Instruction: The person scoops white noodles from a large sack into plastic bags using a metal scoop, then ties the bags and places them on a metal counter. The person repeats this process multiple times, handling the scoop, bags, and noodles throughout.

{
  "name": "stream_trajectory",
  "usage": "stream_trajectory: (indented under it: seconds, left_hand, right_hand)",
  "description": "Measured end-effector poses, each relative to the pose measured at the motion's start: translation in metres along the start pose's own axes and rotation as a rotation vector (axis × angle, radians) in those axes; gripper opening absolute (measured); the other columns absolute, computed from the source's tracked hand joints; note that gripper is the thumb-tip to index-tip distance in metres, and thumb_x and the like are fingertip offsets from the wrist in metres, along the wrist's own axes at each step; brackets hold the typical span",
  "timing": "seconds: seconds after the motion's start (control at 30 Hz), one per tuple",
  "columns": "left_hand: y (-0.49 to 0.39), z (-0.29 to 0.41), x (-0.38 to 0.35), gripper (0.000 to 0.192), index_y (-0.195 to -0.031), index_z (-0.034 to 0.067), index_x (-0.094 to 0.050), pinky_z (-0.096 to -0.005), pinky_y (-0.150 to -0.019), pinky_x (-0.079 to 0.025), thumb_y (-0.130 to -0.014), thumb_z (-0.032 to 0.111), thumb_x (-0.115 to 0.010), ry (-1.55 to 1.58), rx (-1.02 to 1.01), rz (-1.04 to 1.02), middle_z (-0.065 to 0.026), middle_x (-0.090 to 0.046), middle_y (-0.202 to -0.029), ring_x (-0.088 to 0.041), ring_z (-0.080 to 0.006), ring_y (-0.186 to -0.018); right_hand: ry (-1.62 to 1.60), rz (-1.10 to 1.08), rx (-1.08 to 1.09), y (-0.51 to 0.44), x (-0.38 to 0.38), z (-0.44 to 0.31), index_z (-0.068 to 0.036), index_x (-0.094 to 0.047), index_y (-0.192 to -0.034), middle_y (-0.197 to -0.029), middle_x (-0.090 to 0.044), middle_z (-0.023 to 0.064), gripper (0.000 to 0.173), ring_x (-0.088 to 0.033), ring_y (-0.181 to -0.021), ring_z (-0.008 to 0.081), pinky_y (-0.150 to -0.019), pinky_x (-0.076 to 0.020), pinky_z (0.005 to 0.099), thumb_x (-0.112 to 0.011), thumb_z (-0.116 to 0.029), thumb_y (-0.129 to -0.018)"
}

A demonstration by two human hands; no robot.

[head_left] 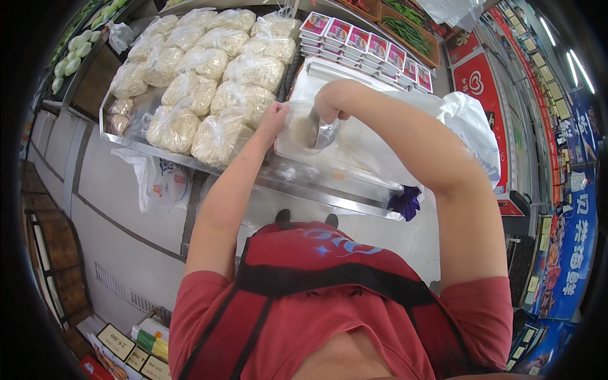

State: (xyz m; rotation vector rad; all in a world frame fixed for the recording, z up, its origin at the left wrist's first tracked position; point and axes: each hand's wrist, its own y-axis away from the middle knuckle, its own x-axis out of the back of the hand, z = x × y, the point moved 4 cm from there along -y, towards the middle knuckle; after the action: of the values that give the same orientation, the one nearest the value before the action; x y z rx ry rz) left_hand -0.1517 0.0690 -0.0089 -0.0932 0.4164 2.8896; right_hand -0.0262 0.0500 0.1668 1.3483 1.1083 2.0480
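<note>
Pinched in my left hand (275, 118) is the rim of a clear plastic bag (295, 124), which hangs over the white sheet at the front of the metal counter. My right hand (331, 102) grips a metal scoop (327, 134), tilted at the bag's mouth; its handle is mostly hidden by the hand. Pale, cloudy contents show in the bag beside the scoop; whether they are powder or liquid I cannot tell. Left of my hands, bagged bundles of pale noodles (242, 102) fill much of a metal tray (156, 148).
Stacked sealed packs (356, 40) stand behind the white sheet, near a crate of green vegetables (411, 35). A large white plastic bag (470, 118) lies at the right. A purple cloth or bag (406, 203) hangs at the counter's front corner. A red freezer (479, 80) stands further right.
</note>
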Motion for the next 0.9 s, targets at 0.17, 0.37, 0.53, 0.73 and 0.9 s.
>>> stream_trajectory:
  seconds: [0.17, 0.37, 0.53, 0.73, 0.9]
  left_hand:
    - [-0.017, -0.014, 0.016, 0.019, -0.086, 0.007, -0.053, -0.0254, -0.053, -0.038, -0.080, 0.021, -0.064, -0.033, -0.062, 0.052, 0.0016, -0.049, -0.069, -0.046, -0.0077, -0.062]
    - [-0.021, 0.011, 0.025, 0.037, -0.102, 0.002, -0.054, -0.0312, -0.072, -0.043, -0.076, 0.024, -0.069, -0.686, -0.417, 0.188, -0.0065, -0.055, -0.091, -0.051, -0.0188, -0.084]
    - [0.028, 0.082, -0.063, 0.042, -0.109, 0.000, -0.051, -0.0304, -0.077, -0.043, -0.079, 0.024, -0.069, -0.352, -0.469, -0.131, -0.0100, -0.054, -0.102, -0.049, -0.0192, -0.096]
    - [0.161, 0.112, -0.215, 0.025, -0.091, -0.001, -0.057, -0.0259, -0.063, -0.046, -0.088, 0.022, -0.047, -0.094, -0.121, -1.008, -0.0078, -0.062, -0.069, -0.059, -0.0148, -0.065]
    - [0.170, 0.110, -0.262, 0.033, -0.095, -0.004, -0.055, -0.0267, -0.055, -0.045, -0.088, 0.027, -0.045, -0.192, -0.029, -0.981, -0.0111, -0.061, -0.066, -0.059, -0.0182, -0.059]
  right_hand:
    - [0.065, 0.159, -0.023, 0.059, 0.023, 0.000, 0.001, -0.067, -0.082, -0.074, -0.065, 0.0150, 0.021, -0.061, -0.063, 0.0257, -0.059, -0.0480, 0.0389, -0.057, -0.015, -0.073]
    - [-0.184, 0.439, -0.110, 0.219, -0.005, 0.074, 0.004, -0.061, -0.095, -0.092, -0.062, 0.0208, 0.034, -0.059, -0.085, 0.0341, -0.076, -0.0455, 0.0411, -0.055, -0.028, -0.084]
    - [-0.450, 0.630, -0.276, 0.382, -0.075, 0.119, 0.003, -0.062, -0.096, -0.072, -0.061, 0.0140, 0.027, -0.056, -0.063, 0.0201, -0.061, -0.0441, 0.0307, -0.062, -0.021, -0.084]
    - [-0.514, 0.477, -0.569, 0.420, -0.177, 0.159, -0.001, -0.063, -0.094, -0.082, -0.064, 0.0171, 0.024, -0.060, -0.076, 0.0341, -0.069, -0.0474, 0.0400, -0.059, -0.023, -0.085]
    - [-0.489, 0.566, -0.439, 0.322, -0.209, 0.186, -0.002, -0.068, -0.082, -0.085, -0.066, 0.0164, 0.019, -0.064, -0.080, 0.0325, -0.070, -0.0521, 0.0409, -0.054, -0.013, -0.076]
